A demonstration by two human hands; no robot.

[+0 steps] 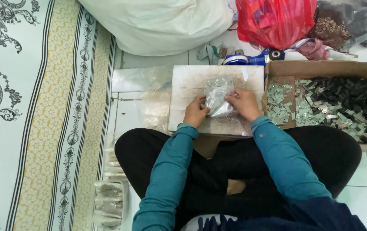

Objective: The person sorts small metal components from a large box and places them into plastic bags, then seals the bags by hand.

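Small clear plastic bag (218, 99), crinkled and shiny, with pale silvery bits showing through it; it lay near the middle of the white board (187, 81) resting in front of my crossed legs. My left hand (195, 112) pinched the bag's lower left edge, my right hand (244, 104) gripped its right side, fingers curled over the film; both hands clamped on the bag, close together. Board surface was bare around the bag, more so toward its far edge. Right edge of the board met the cardboard box (325, 68), which held small grey-green and black pieces. A heap of clear bags (154, 102) lay just left of the board. Both forearms in teal sleeves angled inward, wrists low over the board's near edge.
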